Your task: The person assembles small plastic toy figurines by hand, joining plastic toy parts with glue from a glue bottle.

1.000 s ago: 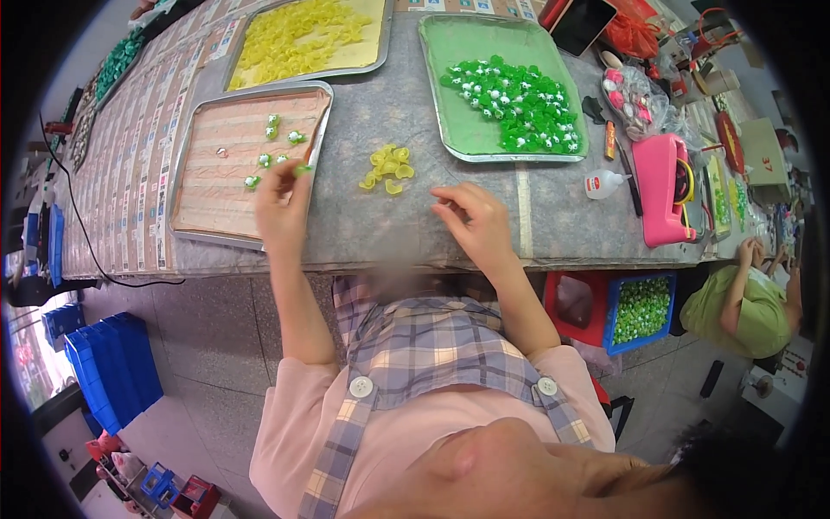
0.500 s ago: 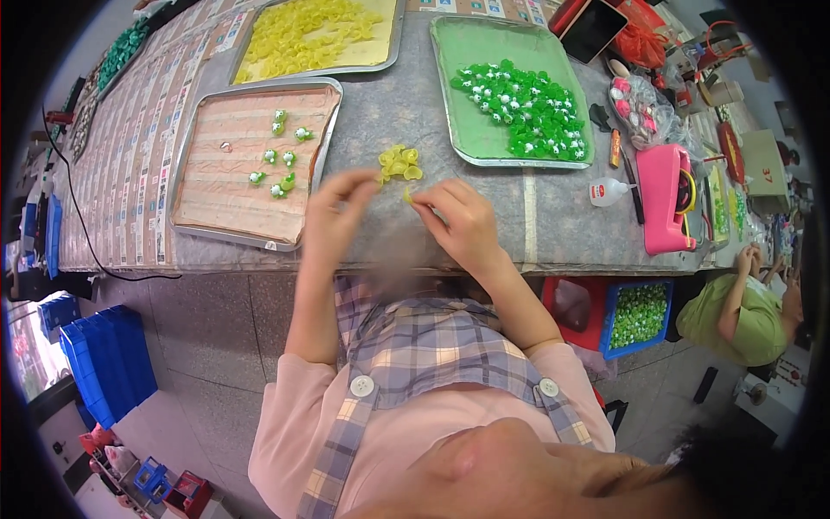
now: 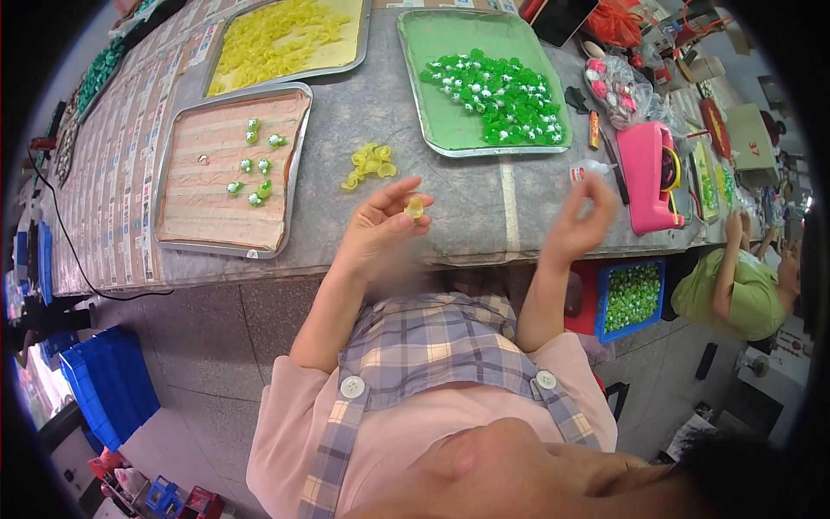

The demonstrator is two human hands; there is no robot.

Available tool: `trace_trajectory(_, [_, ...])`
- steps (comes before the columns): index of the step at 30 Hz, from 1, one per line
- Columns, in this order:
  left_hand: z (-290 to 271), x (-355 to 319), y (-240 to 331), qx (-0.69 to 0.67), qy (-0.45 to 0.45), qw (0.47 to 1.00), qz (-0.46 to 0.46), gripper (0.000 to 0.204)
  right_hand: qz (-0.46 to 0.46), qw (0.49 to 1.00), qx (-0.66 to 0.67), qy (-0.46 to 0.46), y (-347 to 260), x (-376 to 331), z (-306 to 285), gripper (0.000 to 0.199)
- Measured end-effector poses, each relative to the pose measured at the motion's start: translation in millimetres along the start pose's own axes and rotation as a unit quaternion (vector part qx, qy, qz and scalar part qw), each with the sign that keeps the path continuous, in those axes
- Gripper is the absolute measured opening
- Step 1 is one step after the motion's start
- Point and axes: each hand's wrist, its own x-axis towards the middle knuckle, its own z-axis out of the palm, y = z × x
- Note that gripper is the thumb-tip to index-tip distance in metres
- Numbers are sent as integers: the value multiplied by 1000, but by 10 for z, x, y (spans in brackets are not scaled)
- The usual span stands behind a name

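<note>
Between the thumb and fingers of my left hand [image 3: 385,227] is a small translucent yellow plastic cup-shaped piece [image 3: 415,208], held above the near table edge. Just beyond it lies a loose cluster of similar yellow pieces [image 3: 370,163]. My right hand [image 3: 581,227] is out to the right, its fingers curled and blurred by motion. Its fingertips overlap a small white squeeze bottle [image 3: 590,166] lying on the table; whether they touch it I cannot tell. On the left, a pink-lined tray [image 3: 194,208] carries several green pieces with white eyeball-like balls [image 3: 258,197].
At the back stand a tray of yellow pieces [image 3: 277,43] and a green-lined tray [image 3: 424,112] heaped with green-and-white pieces [image 3: 497,99]. A pink tape dispenser [image 3: 644,186] stands right. Below the table edge sits a blue crate [image 3: 635,298]. Another person [image 3: 726,290] works far right.
My right hand has moved from the middle of the table to the white bottle. My left hand has shifted right, with a yellow piece now showing in it. The whole view has shifted slightly.
</note>
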Motion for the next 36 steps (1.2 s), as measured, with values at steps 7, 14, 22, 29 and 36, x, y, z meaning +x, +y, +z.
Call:
trace_trajectory(7, [-25,20,-61,-56,-12,998,-2,32,221,974,51,-19,769,136,-26,51])
trace_trajectory(14, [12,78,-126,-101,2,995,-3,33,270,941,35,-203,817,153,67,36])
trace_trajectory(22, [85,186,-145,-38,38,999,3,22,275,827,416,-260,-337,-46,180,31])
trace_trajectory(29, [92,174,-170,-3,35,999,11,14,264,756,468,-373,-693,-288,217,30])
trace_trajectory(36, [102,124,-143,-19,49,998,40,17,183,828,357,-391,-681,-485,275,37])
